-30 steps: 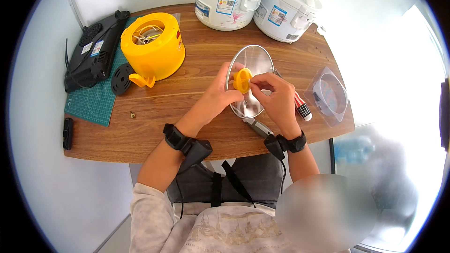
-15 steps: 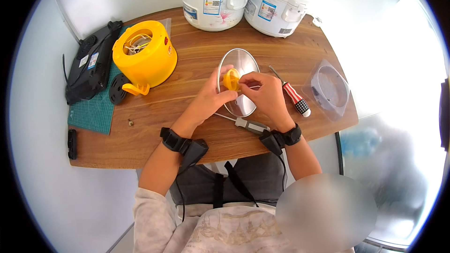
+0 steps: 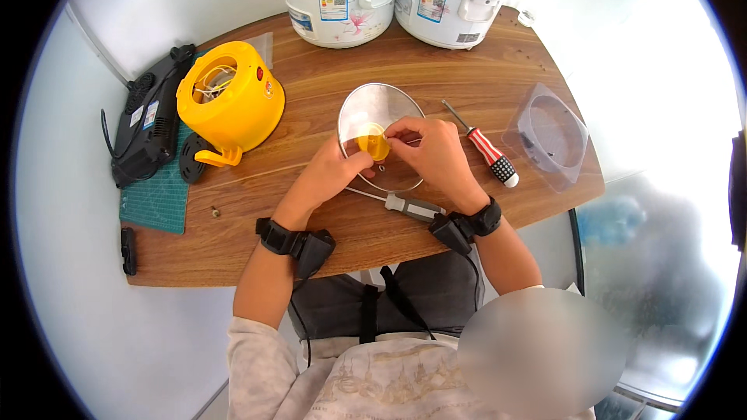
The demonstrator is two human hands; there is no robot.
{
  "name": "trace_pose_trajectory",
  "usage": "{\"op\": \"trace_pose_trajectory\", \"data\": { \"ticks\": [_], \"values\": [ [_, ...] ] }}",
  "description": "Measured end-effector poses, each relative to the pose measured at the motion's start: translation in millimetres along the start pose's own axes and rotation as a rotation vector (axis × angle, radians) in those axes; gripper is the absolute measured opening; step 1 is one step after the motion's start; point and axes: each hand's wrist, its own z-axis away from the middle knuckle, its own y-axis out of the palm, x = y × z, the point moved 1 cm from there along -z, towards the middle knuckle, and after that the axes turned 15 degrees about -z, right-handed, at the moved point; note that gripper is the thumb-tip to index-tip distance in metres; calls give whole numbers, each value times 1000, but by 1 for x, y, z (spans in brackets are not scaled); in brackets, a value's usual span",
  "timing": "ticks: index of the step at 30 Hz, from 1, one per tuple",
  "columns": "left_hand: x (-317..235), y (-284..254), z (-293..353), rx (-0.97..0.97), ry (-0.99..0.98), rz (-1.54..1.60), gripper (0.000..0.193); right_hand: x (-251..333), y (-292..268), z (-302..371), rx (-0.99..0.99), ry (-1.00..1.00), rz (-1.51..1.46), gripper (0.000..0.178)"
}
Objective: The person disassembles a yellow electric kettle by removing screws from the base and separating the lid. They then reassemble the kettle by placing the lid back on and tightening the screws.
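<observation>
A round glass lid (image 3: 385,99) with a metal rim is tilted up over the near middle of the table. My left hand (image 3: 336,171) grips it at its left side, fingers partly hidden behind the glass. Against the glass is a yellow round knob (image 3: 374,144), its hollow side toward me. My right hand (image 3: 432,154) has thumb and finger pinched at the knob's right edge; whatever is between them is too small to make out. Below the lid lies a grey-handled screwdriver (image 3: 412,206), its shaft pointing left. A screwdriver with a red, white and black handle (image 3: 492,157) lies to the right.
A yellow pot-like housing (image 3: 233,105) with wires inside stands left, beside a black appliance (image 3: 152,120) on a green cutting mat (image 3: 156,206). Two white rice cookers (image 3: 338,0) (image 3: 451,4) stand at the back. A clear plastic tray (image 3: 548,136) lies right, a small metal part (image 3: 215,211) left.
The lid has turned to face me more, showing as a rounder disc with the knob's hollow more visible. My right fingers stay pinched at the knob. The whole view has shifted slightly.
</observation>
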Motion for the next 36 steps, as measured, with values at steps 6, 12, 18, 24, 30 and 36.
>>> {"op": "trace_pose_trajectory", "data": {
  "ticks": [6,12,18,24,30,36],
  "values": [
    [0,4,-2,-95,-80,296,51,-2,-8,-8,64,25,-8,16],
    [4,1,-6,-97,-94,453,55,-24,-37,-21,-41,-133,297,23],
    [-3,-3,-3,-82,-57,528,59,-36,-36,-28,28,60,100,35],
    [-9,-3,-1,-35,-2,589,64,-24,-38,-28,60,388,-641,26],
    [-11,1,1,20,1,632,67,-19,-38,-24,52,374,-615,28],
    [-12,3,1,27,7,653,67,-15,-38,-23,64,386,-607,29]
  ]
}}
